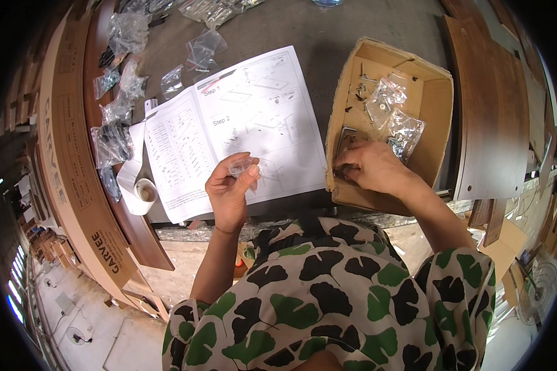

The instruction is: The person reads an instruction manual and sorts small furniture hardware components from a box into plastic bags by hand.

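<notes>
My left hand (231,191) pinches a small clear plastic bag (241,166) above an open instruction booklet (272,108). Line drawings of furniture parts cover the booklet's pages. To the right, my right hand (372,166) reaches into an open cardboard box (436,93), its fingers bent down near the left inner wall. Whether those fingers grip anything is hidden. Inside the box are loose screws (363,77), a clear bag of hardware (387,99) and another hardware bag (406,133) beside my right hand.
Several clear bags of fittings (127,93) lie along the table's left side. A roll of white labels (143,190) sits left of the booklet. Brown wooden panels (489,117) stand at the right, and a long cardboard carton (74,161) runs along the left.
</notes>
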The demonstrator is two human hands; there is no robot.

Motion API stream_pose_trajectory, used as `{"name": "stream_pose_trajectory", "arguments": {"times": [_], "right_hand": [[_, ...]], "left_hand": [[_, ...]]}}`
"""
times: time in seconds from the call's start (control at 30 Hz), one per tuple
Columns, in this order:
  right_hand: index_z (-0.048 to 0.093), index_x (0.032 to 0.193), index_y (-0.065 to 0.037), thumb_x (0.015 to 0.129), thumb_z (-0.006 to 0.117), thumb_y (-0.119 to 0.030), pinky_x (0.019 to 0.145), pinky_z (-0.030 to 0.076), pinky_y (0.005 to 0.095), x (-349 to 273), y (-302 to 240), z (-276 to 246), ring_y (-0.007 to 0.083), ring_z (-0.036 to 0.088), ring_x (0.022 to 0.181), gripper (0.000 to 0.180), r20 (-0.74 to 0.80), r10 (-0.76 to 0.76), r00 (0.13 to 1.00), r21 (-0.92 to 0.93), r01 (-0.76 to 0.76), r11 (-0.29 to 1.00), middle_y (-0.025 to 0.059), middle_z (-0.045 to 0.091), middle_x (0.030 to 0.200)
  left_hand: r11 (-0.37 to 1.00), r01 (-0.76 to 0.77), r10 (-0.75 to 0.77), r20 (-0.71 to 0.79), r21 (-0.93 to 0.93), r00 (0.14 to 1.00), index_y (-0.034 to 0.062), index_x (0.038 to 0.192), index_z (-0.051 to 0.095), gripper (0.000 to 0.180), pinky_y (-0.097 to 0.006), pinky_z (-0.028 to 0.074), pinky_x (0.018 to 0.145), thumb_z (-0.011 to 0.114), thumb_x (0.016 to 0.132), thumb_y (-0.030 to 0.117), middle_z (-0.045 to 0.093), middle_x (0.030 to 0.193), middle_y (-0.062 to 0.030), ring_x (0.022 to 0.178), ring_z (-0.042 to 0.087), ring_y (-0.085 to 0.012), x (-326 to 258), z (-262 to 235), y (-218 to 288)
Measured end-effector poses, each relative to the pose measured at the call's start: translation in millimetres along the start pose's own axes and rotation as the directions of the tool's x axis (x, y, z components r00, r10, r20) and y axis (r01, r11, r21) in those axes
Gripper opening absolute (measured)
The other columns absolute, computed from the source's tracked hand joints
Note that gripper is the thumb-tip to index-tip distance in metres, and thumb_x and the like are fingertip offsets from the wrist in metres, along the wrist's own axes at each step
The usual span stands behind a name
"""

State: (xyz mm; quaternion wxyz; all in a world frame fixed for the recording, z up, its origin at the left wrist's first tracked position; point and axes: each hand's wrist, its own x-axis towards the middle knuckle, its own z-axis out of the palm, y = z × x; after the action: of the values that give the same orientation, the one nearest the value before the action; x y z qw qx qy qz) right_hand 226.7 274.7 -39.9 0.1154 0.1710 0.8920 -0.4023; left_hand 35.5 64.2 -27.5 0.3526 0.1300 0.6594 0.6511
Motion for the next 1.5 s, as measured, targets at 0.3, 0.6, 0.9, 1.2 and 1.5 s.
{"name": "stream_pose_trajectory", "arguments": {"times": [0.3, 0.6, 0.9, 1.2, 1.5], "right_hand": [[0.068, 0.09, -0.008, 0.077, 0.067, -0.011, 0.066, 0.049, 0.0314, -1, 4, -1, 0.0203, 0.062, 0.074, 0.013, -0.081, -0.049, 0.995, 0.12, 0.058, 0.991, 0.007, 0.062, 0.079], [0.051, 0.101, 0.0, 0.089, 0.054, -0.015, 0.05, 0.032, 0.0187, -76, 18, -68, 0.0079, 0.042, 0.071, 0.02, -0.271, 0.192, 0.943, 0.935, 0.306, -0.182, 0.0088, 0.049, 0.089], [0.061, 0.083, 0.001, 0.083, 0.065, -0.013, 0.053, 0.042, 0.0252, -64, 19, -45, 0.0115, 0.049, 0.059, 0.015, -0.208, 0.35, 0.913, 0.715, -0.102, 0.691, 0.0027, 0.055, 0.067], [0.069, 0.076, -0.003, 0.066, 0.073, -0.014, 0.076, 0.052, 0.0386, -39, 2, -36, 0.0312, 0.065, 0.086, 0.015, 0.129, 0.295, 0.947, -0.518, -0.189, 0.835, 0.0181, 0.066, 0.078], [0.069, 0.075, -0.006, 0.073, 0.064, -0.011, 0.069, 0.053, 0.0397, -38, 19, -80, 0.0303, 0.066, 0.075, 0.007, -0.247, 0.229, 0.942, -0.521, -0.328, 0.788, 0.0154, 0.067, 0.076]], "left_hand": [[1.0, 0.028, -0.028, -0.025, 0.007, 0.999, -0.0027, 0.107, 0.061, 0.027, -0.026, 0.043, 0.056, 0.067, 0.083, 0.008, 0.065, 0.092, -0.0142, 0.069, 0.058, -0.0147, -2, -9, -1], [1.0, 0.0, 0.0, 0.002, -0.025, 1.0, -0.0035, 0.107, 0.061, 0.026, -0.027, 0.043, 0.056, 0.066, 0.084, 0.006, 0.065, 0.092, -0.0152, 0.069, 0.057, -0.0151, -2, -8, -3], [0.997, -0.012, 0.016, 0.048, -0.078, 0.999, -0.0022, 0.104, 0.063, 0.027, -0.024, 0.045, 0.057, 0.072, 0.078, 0.002, 0.068, 0.09, -0.0125, 0.07, 0.059, -0.0126, -14, -6, 3], [0.999, -0.019, 0.016, 0.09, 0.035, 0.996, -0.0029, 0.105, 0.062, 0.026, -0.027, 0.044, 0.056, 0.068, 0.08, 0.003, 0.066, 0.093, -0.0147, 0.069, 0.058, -0.0141, -18, -10, -4], [0.999, 0.027, -0.031, 0.086, 0.045, 0.996, -0.0024, 0.105, 0.063, 0.028, -0.027, 0.045, 0.057, 0.07, 0.079, 0.003, 0.067, 0.093, -0.0139, 0.069, 0.059, -0.0143, -6, -9, -1]]}}
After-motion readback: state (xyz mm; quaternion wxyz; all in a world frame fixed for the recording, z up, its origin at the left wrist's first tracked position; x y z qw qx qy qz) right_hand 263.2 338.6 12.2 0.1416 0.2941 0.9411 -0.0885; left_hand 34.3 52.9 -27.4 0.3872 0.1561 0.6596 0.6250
